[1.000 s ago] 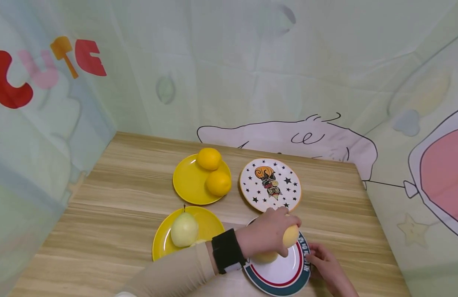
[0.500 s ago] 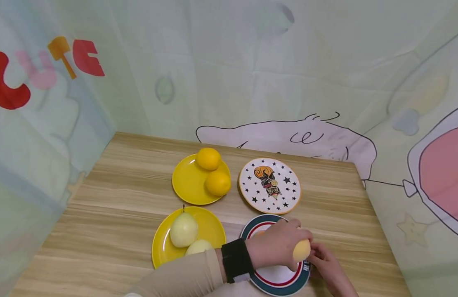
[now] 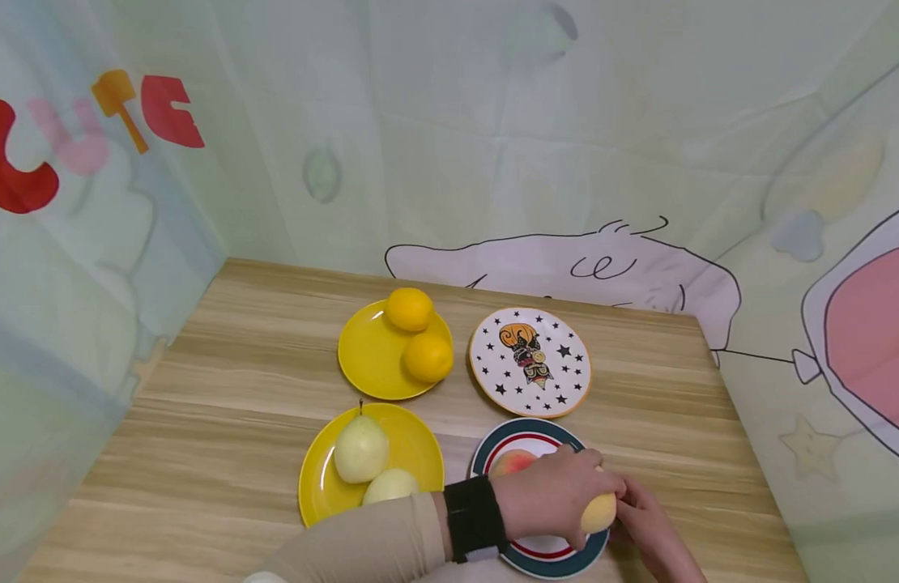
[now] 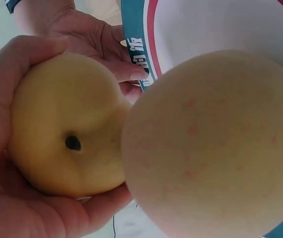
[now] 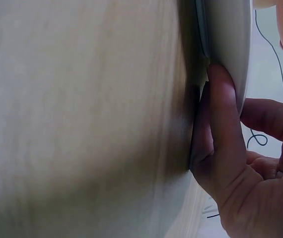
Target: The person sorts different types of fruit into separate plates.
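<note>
My left hand (image 3: 555, 494), reaching in from the left with a black wristband, grips a pale yellow peach (image 3: 598, 513) over the right side of a white plate (image 3: 544, 565) with a teal rim and red ring. In the left wrist view, the dark stem hole of that peach (image 4: 69, 126) faces the camera. A second peach (image 3: 513, 461) with a red blush lies on the plate, partly hidden behind my left hand. My right hand (image 3: 646, 522) pinches the plate's right rim. In the right wrist view its fingers (image 5: 223, 114) are under the plate, with the thumb at the edge.
Left of the plate, a yellow plate (image 3: 314, 478) bears two pale pears (image 3: 362, 449), one partly covered by my sleeve. Behind it, a smaller yellow plate (image 3: 362, 356) holds two lemons (image 3: 428, 358). A white star-patterned plate (image 3: 493, 340) stands at the back right. Printed cloth (image 3: 449, 146) surrounds the table.
My left hand has moved right and nearer with the peach, toward the right rim. The blushed peach on the plate shows more now. My right hand keeps its place at the rim.
</note>
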Action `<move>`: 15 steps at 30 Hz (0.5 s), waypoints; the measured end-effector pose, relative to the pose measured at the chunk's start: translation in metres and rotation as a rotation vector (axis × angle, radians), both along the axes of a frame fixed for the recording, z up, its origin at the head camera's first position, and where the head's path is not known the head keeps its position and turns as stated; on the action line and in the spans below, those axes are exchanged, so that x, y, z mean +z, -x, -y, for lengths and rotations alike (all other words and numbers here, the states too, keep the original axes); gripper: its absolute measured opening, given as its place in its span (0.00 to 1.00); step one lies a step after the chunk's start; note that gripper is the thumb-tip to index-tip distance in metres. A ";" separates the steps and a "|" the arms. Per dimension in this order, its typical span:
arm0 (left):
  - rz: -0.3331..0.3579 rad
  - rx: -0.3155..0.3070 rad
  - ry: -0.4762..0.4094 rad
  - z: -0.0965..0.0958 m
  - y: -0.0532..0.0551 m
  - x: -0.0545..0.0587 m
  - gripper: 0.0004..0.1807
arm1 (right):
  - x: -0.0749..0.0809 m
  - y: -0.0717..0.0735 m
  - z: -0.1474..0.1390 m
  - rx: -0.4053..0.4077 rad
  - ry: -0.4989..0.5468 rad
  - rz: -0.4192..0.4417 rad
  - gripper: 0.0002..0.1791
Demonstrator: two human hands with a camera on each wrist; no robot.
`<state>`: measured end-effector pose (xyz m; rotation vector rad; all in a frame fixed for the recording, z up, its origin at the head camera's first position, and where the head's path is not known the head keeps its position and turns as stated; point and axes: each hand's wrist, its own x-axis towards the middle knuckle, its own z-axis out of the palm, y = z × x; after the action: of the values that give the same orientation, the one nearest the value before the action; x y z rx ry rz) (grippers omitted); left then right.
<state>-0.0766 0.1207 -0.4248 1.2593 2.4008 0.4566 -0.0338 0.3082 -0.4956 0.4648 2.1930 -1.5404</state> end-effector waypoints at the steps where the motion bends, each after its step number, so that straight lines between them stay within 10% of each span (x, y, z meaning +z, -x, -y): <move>1: 0.010 -0.006 0.005 -0.001 0.000 0.000 0.38 | 0.000 0.000 -0.001 0.004 0.004 0.003 0.21; 15: -0.006 -0.062 0.062 -0.006 -0.007 -0.002 0.41 | 0.001 0.005 0.000 -0.033 -0.047 0.037 0.21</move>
<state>-0.0697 0.1265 -0.4265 1.3056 2.3550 0.3580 -0.0383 0.3081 -0.4950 0.5425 2.2077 -1.4871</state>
